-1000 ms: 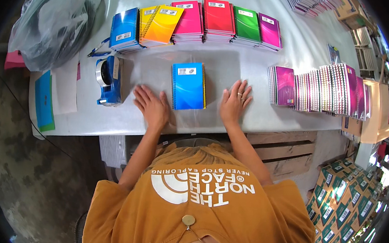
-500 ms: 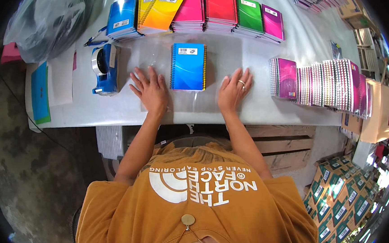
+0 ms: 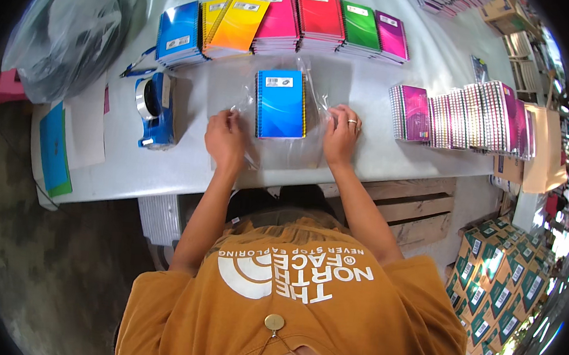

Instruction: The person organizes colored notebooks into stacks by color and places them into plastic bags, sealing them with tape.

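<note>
A blue spiral notebook (image 3: 280,108) lies in front of me on top of others; a yellow edge shows at its right side. Around it is a clear plastic sheet or bag (image 3: 253,150), its sides lifted a little from the table. My left hand (image 3: 225,136) pinches the plastic left of the notebook, fingers curled together. On the other side my right hand (image 3: 341,135), with a ring on one finger, grips the plastic's right edge between thumb and fingers. Neither hand touches the notebook.
Stacks of colored notebooks, among them a red stack (image 3: 320,15), stand along the back. A blue tape dispenser (image 3: 157,110) is at left, near a filled plastic bag (image 3: 70,37). More spiral notebooks (image 3: 467,118) stand in a row at right. Patterned boxes (image 3: 502,278) sit lower right.
Both hands lay flat with fingers spread beside the notebook; now they have closed on the plastic and raised its sides. The whole view has shifted slightly.
</note>
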Demonstrator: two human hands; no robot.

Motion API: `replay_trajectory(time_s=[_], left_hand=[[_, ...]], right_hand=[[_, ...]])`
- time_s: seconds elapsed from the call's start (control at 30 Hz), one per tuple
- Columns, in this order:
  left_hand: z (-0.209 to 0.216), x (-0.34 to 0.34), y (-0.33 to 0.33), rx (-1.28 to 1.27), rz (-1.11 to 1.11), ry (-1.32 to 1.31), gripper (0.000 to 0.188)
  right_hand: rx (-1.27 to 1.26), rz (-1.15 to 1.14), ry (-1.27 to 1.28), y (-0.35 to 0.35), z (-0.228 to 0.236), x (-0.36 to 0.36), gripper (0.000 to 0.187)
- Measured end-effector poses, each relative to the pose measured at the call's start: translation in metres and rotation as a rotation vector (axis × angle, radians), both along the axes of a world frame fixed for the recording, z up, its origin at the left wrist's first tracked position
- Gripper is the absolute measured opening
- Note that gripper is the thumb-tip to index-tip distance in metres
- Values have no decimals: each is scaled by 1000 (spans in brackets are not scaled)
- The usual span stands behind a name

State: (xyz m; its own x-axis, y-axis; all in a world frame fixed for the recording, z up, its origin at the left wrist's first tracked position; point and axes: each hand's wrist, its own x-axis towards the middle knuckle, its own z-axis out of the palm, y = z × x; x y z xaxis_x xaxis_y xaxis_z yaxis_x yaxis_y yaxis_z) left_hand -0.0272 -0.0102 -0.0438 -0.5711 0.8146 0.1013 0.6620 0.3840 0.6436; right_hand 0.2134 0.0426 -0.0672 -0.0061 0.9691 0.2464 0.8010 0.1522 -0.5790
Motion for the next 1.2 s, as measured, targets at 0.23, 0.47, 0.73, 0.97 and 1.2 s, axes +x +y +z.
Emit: replay_trajectory(time_s=[0.23, 0.47, 0.73, 0.97, 1.2], left_hand=[[24, -33, 22, 107, -24, -734, 22], [26, -34, 28, 4, -8, -803, 32], [41, -46, -10, -458, -409, -722, 33], [41, -44, -22, -491, -290, -850, 26], [26, -40, -20, -448, -241, -858, 25]], right_hand=[[-172, -401, -233, 11, 33, -6, 33], [-99, -530, 60, 33, 18, 16, 41], [-507, -345, 149, 26, 61, 8, 26], [-155, -259, 26, 22, 56, 10, 16], [-306, -201, 42, 21, 66, 12, 13]])
